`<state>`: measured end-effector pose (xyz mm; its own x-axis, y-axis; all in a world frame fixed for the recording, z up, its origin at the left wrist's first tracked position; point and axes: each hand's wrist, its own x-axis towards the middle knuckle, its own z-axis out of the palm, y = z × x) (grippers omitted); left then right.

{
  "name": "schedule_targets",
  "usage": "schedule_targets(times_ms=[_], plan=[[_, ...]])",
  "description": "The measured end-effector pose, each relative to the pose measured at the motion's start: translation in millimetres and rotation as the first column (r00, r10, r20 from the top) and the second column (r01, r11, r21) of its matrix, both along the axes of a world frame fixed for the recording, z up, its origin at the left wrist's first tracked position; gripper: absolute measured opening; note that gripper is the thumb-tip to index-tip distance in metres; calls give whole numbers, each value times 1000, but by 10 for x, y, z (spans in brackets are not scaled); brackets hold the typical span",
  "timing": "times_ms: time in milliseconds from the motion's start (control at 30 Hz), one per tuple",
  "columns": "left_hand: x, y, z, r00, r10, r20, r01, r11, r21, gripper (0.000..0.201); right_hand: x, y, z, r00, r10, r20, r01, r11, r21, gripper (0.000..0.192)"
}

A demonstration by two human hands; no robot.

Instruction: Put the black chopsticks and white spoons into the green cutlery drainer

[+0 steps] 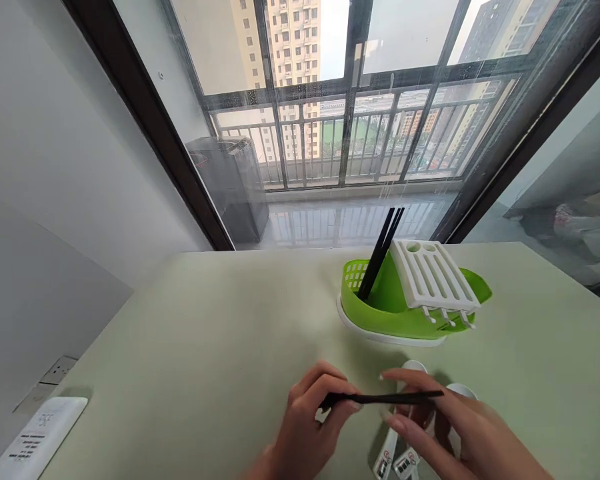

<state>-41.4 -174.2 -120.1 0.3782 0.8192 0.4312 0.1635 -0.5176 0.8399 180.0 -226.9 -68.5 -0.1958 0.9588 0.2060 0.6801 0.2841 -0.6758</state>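
My left hand [310,417] pinches black chopsticks [380,399] between thumb and fingers, holding them level above the table. How many are in the bundle I cannot make out. Around their right end, my right hand [453,423] has its thumb and fingers apart, not visibly gripping them. Beneath that hand lie white spoons [384,455] with printed labels on their handles, partly hidden by it. Farther back stands a green boat-shaped utensil holder [395,325] with a white slotted rack [436,277] and small hooks. Several black chopsticks [379,257] lean upright in its left part.
Pale green table [220,353] runs up to a glass door with a dark frame [160,133]. A white printed box [43,433] lies at the left edge, near a wall socket [57,370]. A balcony is visible beyond the glass.
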Motion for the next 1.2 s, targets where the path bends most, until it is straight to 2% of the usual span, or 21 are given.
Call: schedule_targets(times_ms=[67, 167, 300, 400, 533, 767, 967, 1100, 1200], plan=[[29, -62, -2, 995, -9, 96, 15, 998, -62, 4, -84, 23, 40, 999, 10, -45, -9, 1000, 26, 27], [69, -104, -6, 979, -23, 200, 49, 990, -130, 4, -194, 69, 161, 997, 60, -52, -51, 986, 161, 18], [91, -46, 22, 967, -114, 226, 159, 969, -191, 12, -239, 128, 351, 995, 98, -11, -91, 955, 281, 16], [78, 27, 7, 967, -147, 206, 191, 958, -213, 12, -214, 169, 456, 994, 101, 39, -108, 943, 315, 14], [47, 71, -73, 982, -132, 135, 162, 955, -247, 12, -207, 202, 508, 989, 119, 86, -140, 942, 304, 15], [22, 66, -103, 989, -145, -20, 133, 946, -295, 28, -175, 158, 447, 990, 139, 31, -143, 964, 225, 17], [-12, 129, -58, 972, -223, -76, 194, 940, -280, 27, -148, 141, 404, 986, 164, 7, -163, 970, 182, 15], [-34, 150, -77, 965, -221, -143, 172, 942, -289, 29, -154, 131, 408, 989, 146, 14, -146, 970, 195, 14], [-42, 146, -100, 960, -203, -191, 139, 943, -304, 31, -158, 127, 436, 997, 71, 7, -71, 965, 253, 11]])
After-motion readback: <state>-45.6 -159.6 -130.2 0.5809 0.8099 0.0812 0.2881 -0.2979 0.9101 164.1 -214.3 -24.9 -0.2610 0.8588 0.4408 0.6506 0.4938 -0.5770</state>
